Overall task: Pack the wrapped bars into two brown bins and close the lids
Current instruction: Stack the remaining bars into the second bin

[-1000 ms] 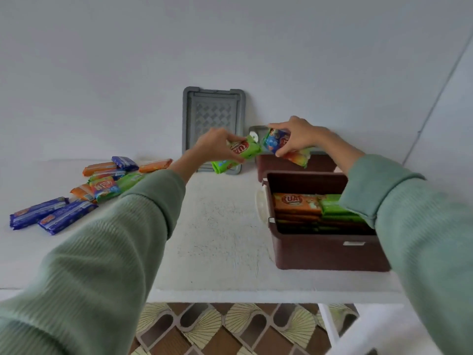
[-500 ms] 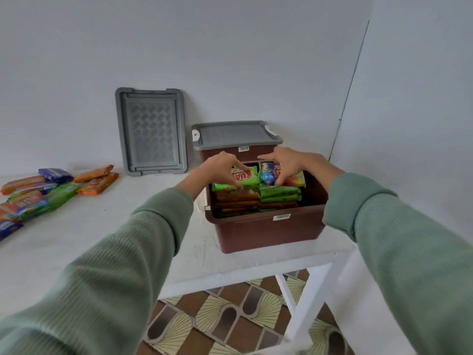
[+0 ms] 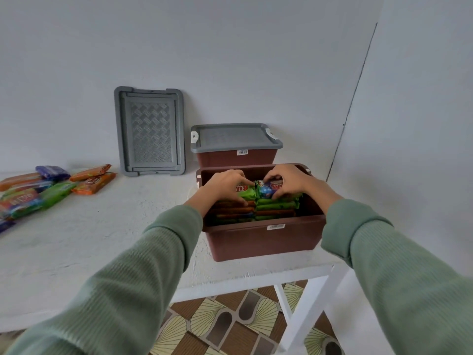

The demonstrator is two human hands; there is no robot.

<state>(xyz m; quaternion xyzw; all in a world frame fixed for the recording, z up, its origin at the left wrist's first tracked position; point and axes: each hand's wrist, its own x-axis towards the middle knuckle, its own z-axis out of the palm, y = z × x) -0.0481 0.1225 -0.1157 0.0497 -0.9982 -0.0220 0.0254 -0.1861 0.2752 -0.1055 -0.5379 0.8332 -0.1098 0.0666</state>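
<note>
An open brown bin (image 3: 263, 242) stands at the table's right end, filled with stacked wrapped bars (image 3: 276, 208). Both my hands are inside it. My left hand (image 3: 224, 185) grips a green wrapped bar (image 3: 245, 192) on top of the left stack. My right hand (image 3: 286, 181) grips a blue-and-green wrapped bar (image 3: 266, 190) on the right stack. Behind stands a second brown bin (image 3: 235, 158) with its grey lid (image 3: 233, 138) on. A loose grey lid (image 3: 149, 131) leans against the wall. Several wrapped bars (image 3: 51, 190) lie on the table at the left.
The white table (image 3: 115, 226) ends just right of the open bin, close to the wall corner. Its front edge and a white leg (image 3: 304, 313) show above a patterned tile floor (image 3: 230, 326). My green sleeves fill the foreground.
Both hands came down from above the table into the open bin and set their bars on the stacks. The view shifted right and nearer to the bin.
</note>
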